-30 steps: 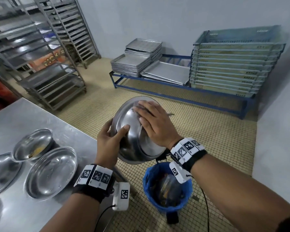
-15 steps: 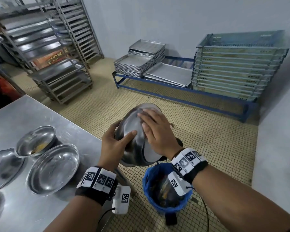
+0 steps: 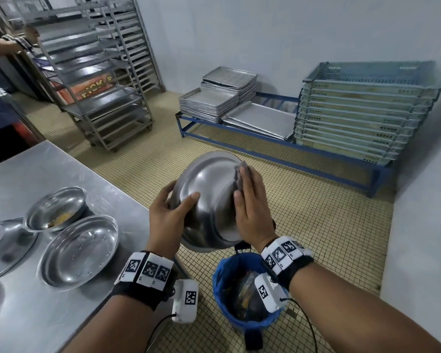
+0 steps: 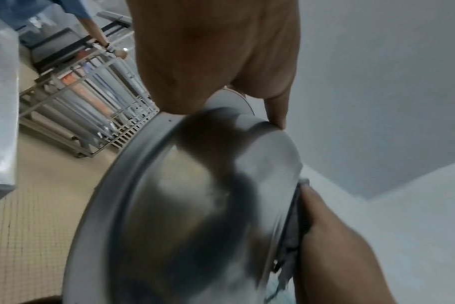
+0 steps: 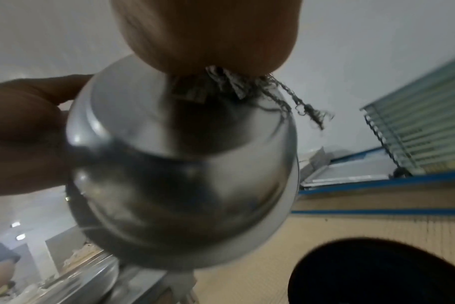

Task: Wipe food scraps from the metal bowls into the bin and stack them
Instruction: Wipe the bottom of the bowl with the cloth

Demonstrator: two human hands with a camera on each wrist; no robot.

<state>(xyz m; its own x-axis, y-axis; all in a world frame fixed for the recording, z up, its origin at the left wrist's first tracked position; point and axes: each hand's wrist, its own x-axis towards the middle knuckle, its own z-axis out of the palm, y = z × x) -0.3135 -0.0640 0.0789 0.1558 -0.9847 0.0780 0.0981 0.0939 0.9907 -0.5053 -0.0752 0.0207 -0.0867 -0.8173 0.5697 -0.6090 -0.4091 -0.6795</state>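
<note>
A metal bowl [image 3: 206,189] hangs tilted, underside toward me, above the blue-lined bin [image 3: 220,278]. My left hand [image 3: 168,212] grips its left rim, thumb across the outside. My right hand [image 3: 250,207] lies flat on the right of the bowl's base and presses a frayed grey cloth [image 3: 239,171] against it with straight fingers. The right wrist view shows the cloth [image 5: 234,82] under the fingers on the bowl [image 5: 182,174], with the bin's dark mouth [image 5: 377,271] below. In the left wrist view, the bowl [image 4: 182,205] fills the frame. The bowl's inside is hidden.
On the steel table [image 3: 61,174] at my left lie a wide empty bowl [image 3: 79,250], a smaller bowl with yellow scraps [image 3: 55,208] and a plate [image 3: 5,240] at the edge. Tray racks, stacked trays and crates line the far wall. Another person stands far left.
My right hand has slid with the cloth from the middle of the bowl's base toward its right side. The left hand keeps its grip on the rim.
</note>
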